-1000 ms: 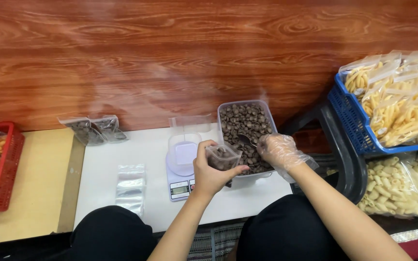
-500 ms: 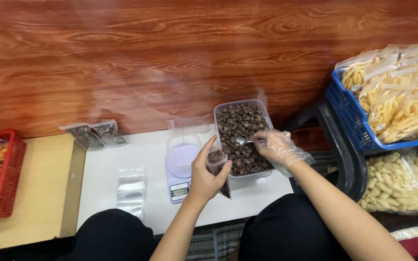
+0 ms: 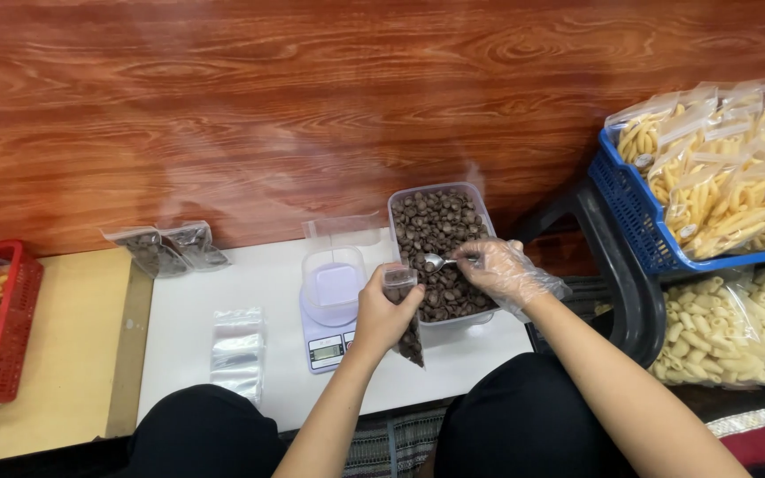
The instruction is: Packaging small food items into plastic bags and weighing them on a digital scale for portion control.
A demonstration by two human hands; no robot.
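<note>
L hand (image 3: 384, 312) grip clamped on small bag (image 3: 403, 305), R hand (image 3: 498, 270) on spoon (image 3: 440, 261).

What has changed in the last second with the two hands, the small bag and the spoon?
The left hand has turned the small clear bag from near level to hanging upright beside the tub of brown pieces, mouth up. The gloved right hand has raised the spoon out of the pieces toward the bag's mouth. Nothing was released. The scale, empty bags and filled bags stayed put.
</note>
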